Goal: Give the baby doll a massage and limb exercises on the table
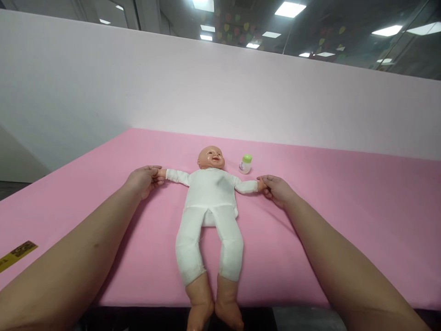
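A baby doll [210, 202] in a white bodysuit lies on its back on the pink mat [344, 207], head away from me, feet over the near edge. Its arms are stretched straight out to both sides. My left hand [144, 179] grips the doll's hand on the left. My right hand [276, 189] pinches the doll's other hand on the right. A small white bottle with a green cap [245, 164] stands upright just right of the doll's head, apart from my right hand.
A pale pink wall panel [220, 92] rises behind the mat. A yellow tape strip [17, 255] lies on the mat at the near left edge. Ceiling lights and glass partitions show above the panel.
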Available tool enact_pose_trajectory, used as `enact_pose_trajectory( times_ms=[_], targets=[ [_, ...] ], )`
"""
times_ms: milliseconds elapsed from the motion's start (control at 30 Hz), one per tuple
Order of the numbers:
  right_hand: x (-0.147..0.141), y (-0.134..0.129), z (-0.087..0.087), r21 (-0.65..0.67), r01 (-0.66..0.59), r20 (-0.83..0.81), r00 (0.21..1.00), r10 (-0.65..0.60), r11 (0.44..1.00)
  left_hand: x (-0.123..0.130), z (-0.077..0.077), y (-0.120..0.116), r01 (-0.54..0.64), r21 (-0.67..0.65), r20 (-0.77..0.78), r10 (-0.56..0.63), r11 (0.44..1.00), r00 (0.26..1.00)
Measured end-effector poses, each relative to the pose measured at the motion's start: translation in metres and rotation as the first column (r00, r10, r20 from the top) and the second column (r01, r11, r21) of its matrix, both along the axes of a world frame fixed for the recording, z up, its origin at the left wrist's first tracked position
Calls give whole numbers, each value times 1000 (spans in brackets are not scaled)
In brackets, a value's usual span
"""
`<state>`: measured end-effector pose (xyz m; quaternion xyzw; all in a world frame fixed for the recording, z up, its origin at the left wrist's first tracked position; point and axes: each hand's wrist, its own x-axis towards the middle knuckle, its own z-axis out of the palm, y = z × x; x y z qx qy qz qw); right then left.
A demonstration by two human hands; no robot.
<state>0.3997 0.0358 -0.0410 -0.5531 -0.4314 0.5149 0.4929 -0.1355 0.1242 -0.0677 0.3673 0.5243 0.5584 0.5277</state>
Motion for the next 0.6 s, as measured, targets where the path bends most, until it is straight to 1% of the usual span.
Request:
enact_pose_trajectory(
  times_ms=[167,233,367,467,600],
  targets=[
    [10,-4,5,1,-95,-126,987,94,995,-1,-1,-2,42,22,28,-42,999,999],
    [13,-5,5,7,-127,-126,984,127,992,0,-1,-3,50,38,30,-51,998,998],
    [15,-5,2,25,-184,-67,980,185,983,3,2,-7,40,59,12,-41,997,999],
    [13,-4,0,40,-166,-27,986,167,985,4,5,-9,37,57,-3,-37,998,999],
    [7,-4,1,43,-78,4,997,78,996,4,4,-8,19,53,-14,-19,998,1000]
  ],
)
